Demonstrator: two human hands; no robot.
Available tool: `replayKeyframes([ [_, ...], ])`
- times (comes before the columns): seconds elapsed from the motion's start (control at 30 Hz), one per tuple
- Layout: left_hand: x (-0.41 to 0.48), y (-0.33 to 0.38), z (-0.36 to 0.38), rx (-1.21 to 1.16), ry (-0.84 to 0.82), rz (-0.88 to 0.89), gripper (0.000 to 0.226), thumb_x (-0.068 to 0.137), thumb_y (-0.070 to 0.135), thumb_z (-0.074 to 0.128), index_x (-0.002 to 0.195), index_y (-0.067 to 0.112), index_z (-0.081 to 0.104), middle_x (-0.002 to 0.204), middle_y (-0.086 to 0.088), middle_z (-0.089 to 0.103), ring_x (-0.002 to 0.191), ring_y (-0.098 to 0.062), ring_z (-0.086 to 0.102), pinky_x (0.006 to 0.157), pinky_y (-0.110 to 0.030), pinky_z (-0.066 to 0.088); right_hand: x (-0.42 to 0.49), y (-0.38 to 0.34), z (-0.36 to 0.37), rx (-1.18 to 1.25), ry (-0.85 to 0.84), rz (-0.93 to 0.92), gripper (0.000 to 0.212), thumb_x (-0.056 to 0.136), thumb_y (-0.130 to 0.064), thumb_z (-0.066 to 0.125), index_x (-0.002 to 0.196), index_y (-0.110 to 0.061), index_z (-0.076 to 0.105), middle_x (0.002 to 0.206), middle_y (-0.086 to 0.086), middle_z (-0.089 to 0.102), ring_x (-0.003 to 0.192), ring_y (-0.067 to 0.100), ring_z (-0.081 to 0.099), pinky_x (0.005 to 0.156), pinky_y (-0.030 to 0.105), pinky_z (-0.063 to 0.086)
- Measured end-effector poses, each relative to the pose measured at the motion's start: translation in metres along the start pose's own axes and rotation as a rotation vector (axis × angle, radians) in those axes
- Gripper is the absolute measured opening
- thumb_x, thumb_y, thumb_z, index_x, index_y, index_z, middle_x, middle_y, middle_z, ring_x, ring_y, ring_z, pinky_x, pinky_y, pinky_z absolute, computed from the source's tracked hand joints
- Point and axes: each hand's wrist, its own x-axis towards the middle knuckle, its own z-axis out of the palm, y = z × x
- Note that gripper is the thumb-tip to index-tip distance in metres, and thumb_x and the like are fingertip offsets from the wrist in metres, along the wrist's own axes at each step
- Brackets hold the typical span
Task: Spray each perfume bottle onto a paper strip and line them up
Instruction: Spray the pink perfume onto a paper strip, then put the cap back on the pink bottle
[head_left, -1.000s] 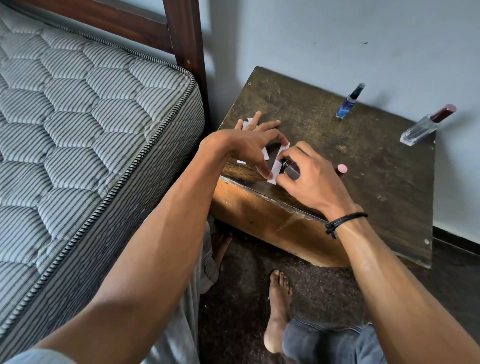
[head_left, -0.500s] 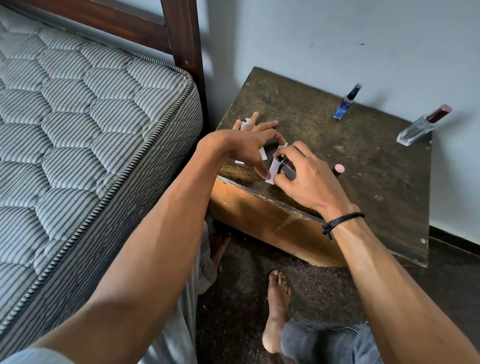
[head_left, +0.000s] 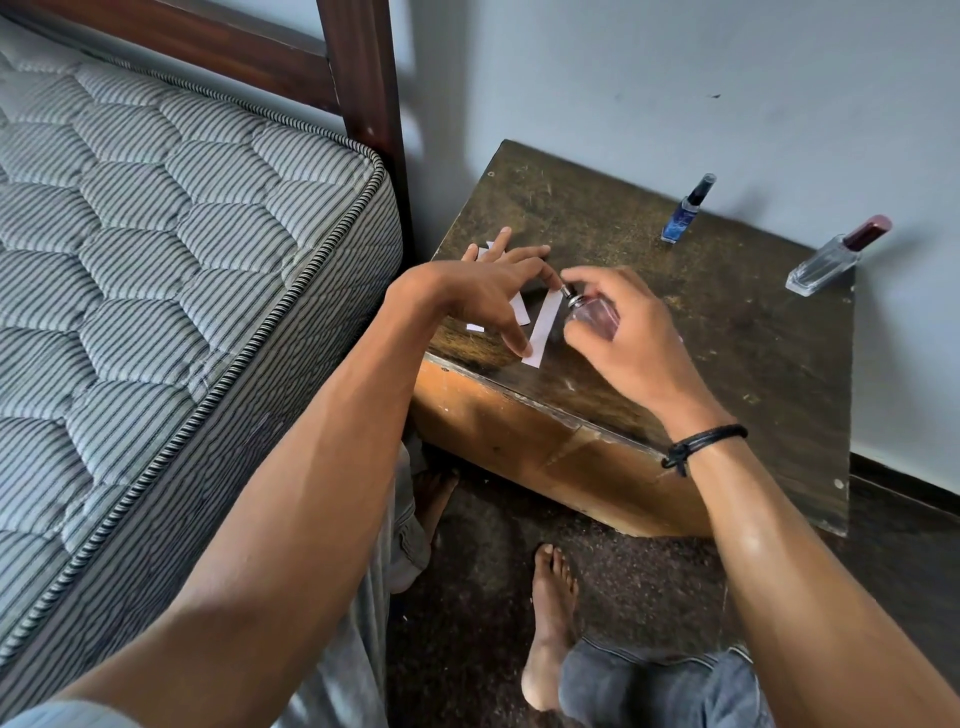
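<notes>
A white paper strip (head_left: 544, 328) lies near the front left edge of the dark wooden table (head_left: 737, 358). My left hand (head_left: 483, 296) hovers over it with fingers spread, the thumb tip pressing the strip's near end. My right hand (head_left: 623, 338) grips a small clear pinkish perfume bottle (head_left: 595, 312), its silver nozzle tipped toward the strip's far end. More strips (head_left: 522, 315) lie partly hidden under my left hand. A blue perfume bottle (head_left: 680, 221) and a clear bottle with a dark red cap (head_left: 831, 260) stand at the table's back.
A striped mattress (head_left: 156, 234) and a dark wooden bedpost (head_left: 363, 104) stand close on the left of the table. The wall runs right behind the table. My bare foot (head_left: 550, 623) rests on the dark floor below the table's front edge.
My right hand has lifted the bottle off the strip and shifted slightly right, so more of the strip shows. The pink cap beside my hand is no longer in sight.
</notes>
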Motion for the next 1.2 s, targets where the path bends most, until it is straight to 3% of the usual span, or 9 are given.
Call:
replayKeyframes([
  [0.07, -0.001, -0.001, -0.002, -0.027, 0.012, 0.006, 0.084, 0.076, 0.034, 0.085, 0.146, 0.034, 0.039, 0.168, 0.01, -0.002, 0.15, -0.022, -0.026, 0.121, -0.053, -0.015, 0.002, -0.002, -0.009, 0.168, 0.042, 0.063, 0.048, 0.095, -0.022, 0.069, 0.141, -0.029, 0.056, 0.127, -0.006, 0.057, 0.091, 0.002, 0.066, 0.078, 0.023, 0.055],
  [0.17, -0.005, 0.001, -0.009, -0.116, 0.085, 0.04, 0.074, 0.08, 0.027, 0.083, 0.143, 0.032, 0.045, 0.168, 0.006, 0.007, 0.153, -0.022, -0.017, 0.122, -0.05, -0.006, 0.004, 0.002, -0.019, 0.464, 0.116, 0.142, 0.051, 0.09, -0.019, 0.075, 0.137, -0.032, 0.06, 0.129, -0.003, 0.061, 0.108, 0.014, 0.071, 0.089, 0.044, 0.061],
  [0.27, -0.006, 0.004, -0.014, -0.314, 0.277, 0.118, 0.053, 0.085, 0.021, 0.078, 0.134, 0.025, 0.058, 0.159, 0.003, 0.033, 0.152, -0.018, 0.018, 0.123, -0.035, 0.016, 0.005, 0.011, -0.024, 0.693, 0.174, 0.162, 0.051, 0.086, -0.002, 0.074, 0.132, -0.022, 0.063, 0.127, 0.005, 0.061, 0.115, 0.026, 0.07, 0.105, 0.053, 0.053],
  [0.33, -0.004, 0.007, -0.014, -0.464, 0.376, 0.147, 0.04, 0.085, 0.02, 0.077, 0.124, 0.025, 0.066, 0.143, 0.006, 0.054, 0.136, -0.009, 0.047, 0.115, -0.031, 0.034, 0.006, 0.015, -0.025, 0.798, 0.18, 0.151, 0.052, 0.086, 0.008, 0.069, 0.132, -0.016, 0.062, 0.124, 0.009, 0.058, 0.116, 0.029, 0.07, 0.106, 0.053, 0.051],
  [0.43, -0.001, 0.018, -0.009, -0.559, 0.396, 0.13, 0.031, 0.083, 0.017, 0.079, 0.114, 0.019, 0.073, 0.113, 0.008, 0.069, 0.11, -0.007, 0.064, 0.1, -0.029, 0.051, 0.007, 0.016, -0.023, 0.859, 0.18, 0.116, 0.054, 0.084, 0.017, 0.065, 0.13, -0.011, 0.059, 0.119, 0.011, 0.055, 0.118, 0.032, 0.069, 0.108, 0.052, 0.05],
  [0.6, 0.01, 0.03, 0.002, -0.587, 0.284, 0.145, 0.037, 0.08, 0.015, 0.084, 0.114, 0.007, 0.072, 0.108, -0.002, 0.074, 0.101, -0.017, 0.07, 0.094, -0.033, 0.056, 0.009, 0.018, -0.016, 0.884, 0.211, 0.061, 0.05, 0.08, 0.017, 0.059, 0.122, -0.008, 0.057, 0.115, 0.018, 0.047, 0.12, 0.043, 0.064, 0.11, 0.052, 0.049],
  [0.77, 0.022, 0.035, 0.014, -0.53, 0.289, 0.16, 0.028, 0.082, 0.012, 0.081, 0.108, 0.006, 0.075, 0.102, -0.006, 0.076, 0.097, -0.021, 0.072, 0.093, -0.039, 0.056, 0.008, 0.021, -0.013, 0.831, 0.174, 0.036, 0.057, 0.079, 0.031, 0.047, 0.12, -0.009, 0.049, 0.103, 0.012, 0.057, 0.112, 0.022, 0.07, 0.099, 0.038, 0.054],
  [0.93, 0.023, 0.038, 0.017, -0.491, 0.228, 0.172, 0.03, 0.084, 0.006, 0.077, 0.114, 0.009, 0.074, 0.104, -0.003, 0.076, 0.1, -0.02, 0.072, 0.095, -0.033, 0.055, 0.005, 0.022, -0.014, 0.841, 0.149, 0.051, 0.061, 0.069, 0.024, 0.05, 0.116, -0.015, 0.048, 0.1, 0.008, 0.058, 0.121, 0.038, 0.064, 0.094, 0.058, 0.044],
  [1.2, 0.025, 0.04, 0.02, -0.497, 0.209, 0.163, 0.03, 0.083, 0.01, 0.079, 0.113, 0.011, 0.075, 0.098, 0.003, 0.077, 0.091, -0.012, 0.071, 0.096, -0.036, 0.055, 0.002, 0.024, -0.015, 0.841, 0.127, 0.08, 0.065, 0.064, 0.023, 0.05, 0.113, -0.019, 0.047, 0.099, 0.006, 0.058, 0.118, 0.038, 0.061, 0.08, 0.07, 0.043],
])
